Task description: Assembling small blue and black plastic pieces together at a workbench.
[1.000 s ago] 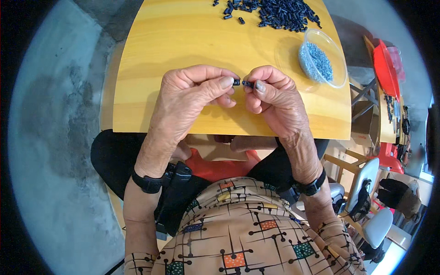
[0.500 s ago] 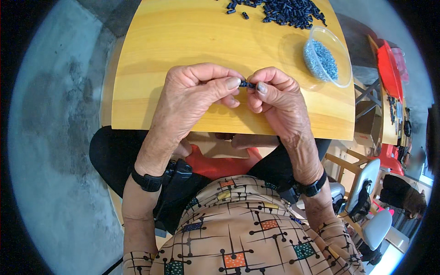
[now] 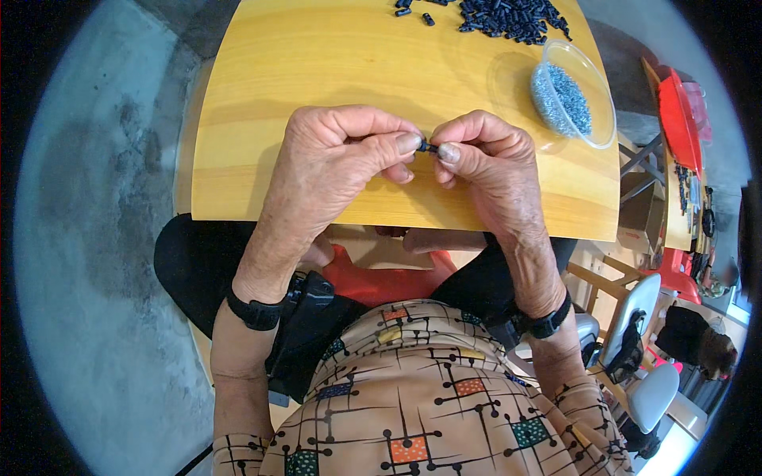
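Observation:
My left hand and my right hand meet over the near part of a yellow wooden table. Between the thumbs and fingertips of both hands sits one small black cylindrical part; most of it is hidden by the fingers. A pile of the same small black parts lies at the table's far edge. A clear plastic bowl holding several tiny grey-blue pieces stands at the far right, beyond my right hand.
Grey concrete floor lies to the left. To the right stand a red tray, another wooden table, white chairs and a seated person. The table's near edge runs just below my hands.
The camera view shifted slightly, so the pile and bowl sit higher in the picture. Both hands stay together on the small black part with only small finger movement.

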Action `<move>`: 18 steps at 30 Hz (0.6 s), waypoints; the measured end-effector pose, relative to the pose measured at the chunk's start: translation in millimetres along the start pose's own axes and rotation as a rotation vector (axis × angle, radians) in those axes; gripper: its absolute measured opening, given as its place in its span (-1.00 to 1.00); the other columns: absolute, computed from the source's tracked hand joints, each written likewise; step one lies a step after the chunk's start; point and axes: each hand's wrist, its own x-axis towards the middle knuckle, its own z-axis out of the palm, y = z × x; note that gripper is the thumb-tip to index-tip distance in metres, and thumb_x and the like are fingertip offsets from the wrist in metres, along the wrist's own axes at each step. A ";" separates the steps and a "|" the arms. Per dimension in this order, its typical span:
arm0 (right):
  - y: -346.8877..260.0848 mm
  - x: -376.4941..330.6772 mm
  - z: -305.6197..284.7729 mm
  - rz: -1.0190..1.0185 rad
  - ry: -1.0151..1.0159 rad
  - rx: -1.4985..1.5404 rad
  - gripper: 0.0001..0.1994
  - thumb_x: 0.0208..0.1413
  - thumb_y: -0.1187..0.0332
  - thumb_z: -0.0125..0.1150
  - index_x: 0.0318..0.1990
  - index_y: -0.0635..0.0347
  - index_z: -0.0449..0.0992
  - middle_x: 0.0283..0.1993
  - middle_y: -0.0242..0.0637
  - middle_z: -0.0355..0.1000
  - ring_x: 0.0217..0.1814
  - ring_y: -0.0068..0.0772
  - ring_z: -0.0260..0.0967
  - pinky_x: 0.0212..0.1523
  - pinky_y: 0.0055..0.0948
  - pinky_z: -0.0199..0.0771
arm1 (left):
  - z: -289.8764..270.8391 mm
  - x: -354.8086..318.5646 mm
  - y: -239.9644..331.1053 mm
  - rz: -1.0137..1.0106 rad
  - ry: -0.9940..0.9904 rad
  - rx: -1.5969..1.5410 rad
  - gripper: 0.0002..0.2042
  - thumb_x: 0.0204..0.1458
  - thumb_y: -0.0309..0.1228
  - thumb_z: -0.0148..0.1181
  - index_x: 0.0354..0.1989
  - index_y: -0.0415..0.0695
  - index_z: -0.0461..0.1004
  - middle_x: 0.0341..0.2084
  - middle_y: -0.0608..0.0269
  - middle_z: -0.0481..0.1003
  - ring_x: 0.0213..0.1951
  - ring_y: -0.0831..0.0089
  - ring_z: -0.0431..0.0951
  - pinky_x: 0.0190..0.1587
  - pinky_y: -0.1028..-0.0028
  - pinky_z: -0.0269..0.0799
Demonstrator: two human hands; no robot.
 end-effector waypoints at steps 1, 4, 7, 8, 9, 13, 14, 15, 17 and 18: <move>0.1 0.3 0.1 -0.004 0.000 -0.028 -0.91 -0.05 0.50 0.23 -0.36 0.31 0.50 -0.47 -0.34 0.46 -0.49 -0.65 0.34 -0.44 -0.67 0.38 | 0.2 -0.2 -0.2 0.015 0.003 0.027 -0.85 -0.03 -0.48 0.18 -0.32 -0.31 0.53 -0.54 0.15 0.54 -0.51 0.53 0.54 -0.43 0.62 0.48; 1.7 0.4 -0.4 0.004 0.006 -0.061 -0.91 -0.04 0.50 0.23 -0.36 0.31 0.50 -0.47 -0.34 0.46 -0.49 -0.64 0.34 -0.44 -0.67 0.38 | 1.2 0.1 -1.5 0.024 0.001 0.042 -0.85 -0.02 -0.48 0.18 -0.33 -0.30 0.53 -0.55 0.15 0.54 -0.52 0.53 0.54 -0.44 0.63 0.47; 3.8 0.8 0.2 0.024 0.008 -0.026 -0.91 -0.04 0.51 0.23 -0.36 0.32 0.50 -0.47 -0.33 0.45 -0.50 -0.63 0.35 -0.44 -0.66 0.39 | 0.6 1.2 -4.4 0.026 -0.004 -0.004 -0.85 -0.02 -0.47 0.18 -0.34 -0.30 0.53 -0.56 0.15 0.54 -0.52 0.53 0.54 -0.46 0.64 0.46; 4.2 1.1 0.7 0.034 0.007 0.012 -0.91 -0.04 0.51 0.23 -0.36 0.32 0.50 -0.47 -0.32 0.45 -0.50 -0.62 0.35 -0.44 -0.66 0.40 | 0.9 1.1 -4.2 0.025 -0.005 -0.004 -0.85 -0.02 -0.47 0.18 -0.34 -0.30 0.53 -0.56 0.15 0.54 -0.52 0.53 0.54 -0.46 0.64 0.46; 4.2 1.5 1.2 0.035 0.007 0.012 -0.91 -0.04 0.51 0.23 -0.36 0.32 0.50 -0.47 -0.32 0.45 -0.50 -0.62 0.35 -0.44 -0.66 0.40 | 1.5 0.6 -4.0 0.023 0.001 -0.025 -0.85 -0.02 -0.47 0.18 -0.33 -0.30 0.53 -0.56 0.15 0.53 -0.52 0.54 0.54 -0.45 0.65 0.46; 2.9 3.7 0.3 0.073 -0.013 0.015 -0.88 -0.04 0.50 0.23 -0.33 0.33 0.48 -0.47 -0.32 0.45 -0.50 -0.62 0.35 -0.44 -0.66 0.40 | 4.7 -0.1 -3.6 0.028 0.013 -0.072 -0.86 -0.02 -0.48 0.17 -0.33 -0.31 0.53 -0.56 0.16 0.53 -0.52 0.55 0.53 -0.44 0.65 0.46; 2.4 4.2 -0.6 0.094 -0.043 0.032 -0.86 -0.04 0.50 0.22 -0.30 0.33 0.47 -0.46 -0.31 0.45 -0.50 -0.62 0.35 -0.45 -0.66 0.40 | 5.1 0.0 -3.9 0.028 0.010 -0.073 -0.86 -0.02 -0.48 0.17 -0.33 -0.31 0.53 -0.56 0.16 0.53 -0.52 0.55 0.53 -0.44 0.65 0.46; 1.3 5.3 -1.4 0.093 -0.041 0.031 -0.86 -0.04 0.50 0.22 -0.30 0.33 0.47 -0.46 -0.31 0.45 -0.50 -0.62 0.35 -0.45 -0.66 0.40 | 5.3 0.2 -4.1 0.017 0.021 -0.074 -0.85 -0.02 -0.48 0.17 -0.33 -0.31 0.53 -0.55 0.16 0.54 -0.51 0.55 0.53 -0.43 0.66 0.46; -1.3 7.7 -3.4 0.134 -0.098 0.150 -0.79 -0.03 0.50 0.22 -0.21 0.32 0.43 -0.42 -0.31 0.45 -0.49 -0.61 0.36 -0.45 -0.66 0.39 | 6.7 0.4 -2.4 0.007 0.029 -0.076 -0.85 -0.02 -0.48 0.17 -0.32 -0.31 0.53 -0.55 0.16 0.54 -0.50 0.56 0.53 -0.42 0.67 0.46; -1.4 9.0 -5.3 0.131 -0.097 0.150 -0.79 -0.03 0.50 0.22 -0.21 0.32 0.43 -0.42 -0.31 0.45 -0.49 -0.61 0.36 -0.45 -0.66 0.39 | 7.7 -0.1 0.6 -0.011 0.006 -0.126 -0.85 -0.01 -0.48 0.16 -0.32 -0.31 0.53 -0.52 0.15 0.54 -0.49 0.56 0.53 -0.41 0.67 0.46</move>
